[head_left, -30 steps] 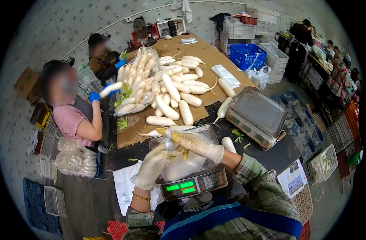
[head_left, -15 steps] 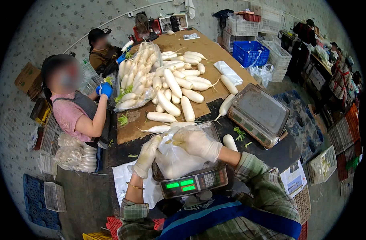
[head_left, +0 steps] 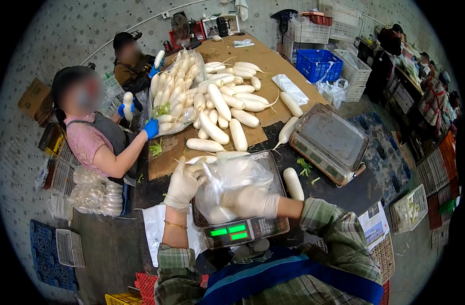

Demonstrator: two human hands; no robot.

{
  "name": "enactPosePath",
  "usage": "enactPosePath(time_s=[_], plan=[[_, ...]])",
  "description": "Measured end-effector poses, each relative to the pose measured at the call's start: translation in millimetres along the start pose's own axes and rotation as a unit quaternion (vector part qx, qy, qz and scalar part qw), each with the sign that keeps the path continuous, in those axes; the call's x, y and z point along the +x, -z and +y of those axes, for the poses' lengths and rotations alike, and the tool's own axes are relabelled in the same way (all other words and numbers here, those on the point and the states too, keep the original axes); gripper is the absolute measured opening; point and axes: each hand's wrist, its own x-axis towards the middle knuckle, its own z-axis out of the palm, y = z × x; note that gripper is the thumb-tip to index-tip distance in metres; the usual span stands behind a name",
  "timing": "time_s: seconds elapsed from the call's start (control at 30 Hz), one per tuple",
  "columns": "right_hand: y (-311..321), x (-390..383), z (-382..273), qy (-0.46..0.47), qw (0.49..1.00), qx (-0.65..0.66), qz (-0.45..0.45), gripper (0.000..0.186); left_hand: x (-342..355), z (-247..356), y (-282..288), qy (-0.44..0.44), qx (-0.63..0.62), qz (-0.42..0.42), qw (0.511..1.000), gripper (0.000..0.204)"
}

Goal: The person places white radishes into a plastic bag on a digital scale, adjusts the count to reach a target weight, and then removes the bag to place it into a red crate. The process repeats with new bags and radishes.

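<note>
A clear plastic bag with white radishes in it lies on the pan of a digital scale, whose display glows green. My left hand, in a whitish glove, has its fingers curled at the bag's left edge, gripping the plastic. Across the front of the bag is my right hand, gloved too and smeared by motion, so its fingers cannot be made out. One loose white radish rests right of the scale. Beyond it, a big pile of white radishes covers the cardboard.
Right of the pile stands a second scale. White plastic bags lie left of my scale. At the table's left, a co-worker in pink holds a radish; another co-worker sits farther back. A blue crate stands beyond the table.
My right hand has come down from the bag's top to its front. My left hand has shifted slightly. The co-worker in pink has spread their hands, one now holding up a radish.
</note>
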Motion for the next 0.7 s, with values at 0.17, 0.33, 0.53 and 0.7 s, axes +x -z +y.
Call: enactPosePath(time_s=[0.17,0.33,0.53,0.7], plan=[[18,13,13,-0.162,0.940,0.289,0.077,0.017,5,14,-28,0.001,-0.123,0.028,0.992,0.084],[-29,-20,-4,0.037,0.989,0.099,0.102,0.008,21,0,22,0.095,-0.216,-0.046,0.971,0.092],[3,-38,17,-0.115,0.825,0.492,0.253,0.028,-33,31,8,-0.154,0.342,0.283,0.883,0.048],[5,-31,6,-0.122,0.859,0.387,0.311,0.031,-53,0,-58,-0.333,0.542,0.173,0.752,0.058]])
